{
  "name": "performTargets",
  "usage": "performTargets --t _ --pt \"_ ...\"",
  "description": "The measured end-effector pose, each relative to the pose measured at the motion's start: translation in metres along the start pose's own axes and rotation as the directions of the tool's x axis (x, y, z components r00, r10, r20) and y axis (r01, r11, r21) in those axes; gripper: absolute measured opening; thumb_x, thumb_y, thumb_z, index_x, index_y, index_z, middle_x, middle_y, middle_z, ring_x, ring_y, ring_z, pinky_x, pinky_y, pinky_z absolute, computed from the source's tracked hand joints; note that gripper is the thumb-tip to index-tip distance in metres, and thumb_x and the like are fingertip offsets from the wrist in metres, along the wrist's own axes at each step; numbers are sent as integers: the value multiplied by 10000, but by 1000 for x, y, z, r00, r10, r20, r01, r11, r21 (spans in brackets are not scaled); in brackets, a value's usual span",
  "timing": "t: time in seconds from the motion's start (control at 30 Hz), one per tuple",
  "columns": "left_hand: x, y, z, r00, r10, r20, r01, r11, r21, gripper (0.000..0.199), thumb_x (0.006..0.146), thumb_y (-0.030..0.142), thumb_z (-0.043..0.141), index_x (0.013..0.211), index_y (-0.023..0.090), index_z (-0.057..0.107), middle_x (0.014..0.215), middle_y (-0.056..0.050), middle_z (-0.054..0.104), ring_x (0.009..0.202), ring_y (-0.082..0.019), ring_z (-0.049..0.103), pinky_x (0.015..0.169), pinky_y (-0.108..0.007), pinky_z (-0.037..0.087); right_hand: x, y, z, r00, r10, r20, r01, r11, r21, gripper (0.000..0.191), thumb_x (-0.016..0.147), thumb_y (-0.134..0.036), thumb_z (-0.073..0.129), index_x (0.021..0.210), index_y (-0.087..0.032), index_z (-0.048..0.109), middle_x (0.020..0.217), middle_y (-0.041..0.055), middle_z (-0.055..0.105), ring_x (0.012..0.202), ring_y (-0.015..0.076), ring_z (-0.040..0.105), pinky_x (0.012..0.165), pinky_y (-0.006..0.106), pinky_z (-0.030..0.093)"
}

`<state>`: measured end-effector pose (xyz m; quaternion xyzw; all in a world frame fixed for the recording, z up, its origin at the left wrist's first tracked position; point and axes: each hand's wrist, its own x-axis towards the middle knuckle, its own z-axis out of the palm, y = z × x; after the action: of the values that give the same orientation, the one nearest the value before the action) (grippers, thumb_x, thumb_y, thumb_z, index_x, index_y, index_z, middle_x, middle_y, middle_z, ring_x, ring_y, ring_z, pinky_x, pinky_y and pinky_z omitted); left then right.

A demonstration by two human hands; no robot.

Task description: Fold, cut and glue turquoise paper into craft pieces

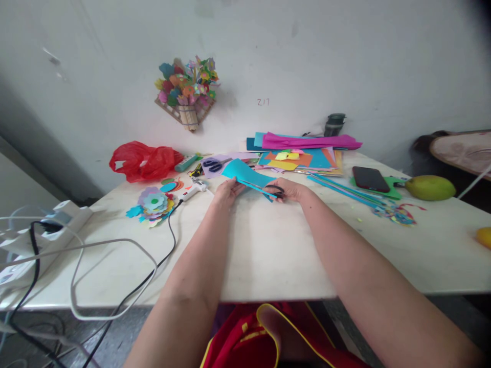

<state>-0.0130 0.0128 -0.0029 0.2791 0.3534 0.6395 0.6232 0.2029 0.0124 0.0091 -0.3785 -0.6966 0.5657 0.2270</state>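
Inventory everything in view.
Paper sheet: 1, blue, centre
Scissors: 1, dark, at sheet
Spare scissors: 1, navy, on lilac paper
Glue gun: 1, white, left
Paper flowers: several, multicolour, left
Bag: 1, red, left
Box: 1, teal, beside bag
Paper pile: 1, multicolour, back
Strips: several, blue, right
Scraps: uncounted, multicolour, beside strips
Phone: 1, dark, on green paper
Fruit: 1, yellow-green, right
Round item: 1, orange, right edge
Bottle: 1, dark, back
Power strip: 1, white, left
Cables: several, white, black, left
Bouquet: 1, multicolour, wall
Furniture: 1, pinkish, right edge
Table: 1, white, centre
Clothing: 1, red, bottom
Left hand: 1, bare, on sheet
Right hand: 1, bare, on scissors
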Motion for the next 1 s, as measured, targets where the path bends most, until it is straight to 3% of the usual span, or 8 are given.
performTargets --t 0.27,0.77,1.0 --pt "-1 1 1 1000 3 12 -3 1000 27 99 819 105 508 744 122 571 679 -61 677 783 -197 671 882 -405 497 -1 -2 2 1000 -26 9 26 1000 -5 252 748 -375 620 718 -138 538 476 -16 542 314 49 413 293 166 285" --pt "2 -1 0 1000 -11 -5 11 1000 -4 83 804 121 541 871 121 590 708 -68 687 784 -197 674 864 -386 507 3 1 0 999 -32 -28 32 999 -18 236 711 -357 628 732 -129 573 484 -19 539 319 49 405 292 176 257" --pt "1 0 0 1000 0 4 0 1000 0 81 819 102 506 796 116 583 667 -62 677 746 -185 675 866 -386 506 3 1 1 998 -44 -42 42 998 -42 260 700 -362 635 774 -116 598 488 -21 535 315 45 392 293 176 240"
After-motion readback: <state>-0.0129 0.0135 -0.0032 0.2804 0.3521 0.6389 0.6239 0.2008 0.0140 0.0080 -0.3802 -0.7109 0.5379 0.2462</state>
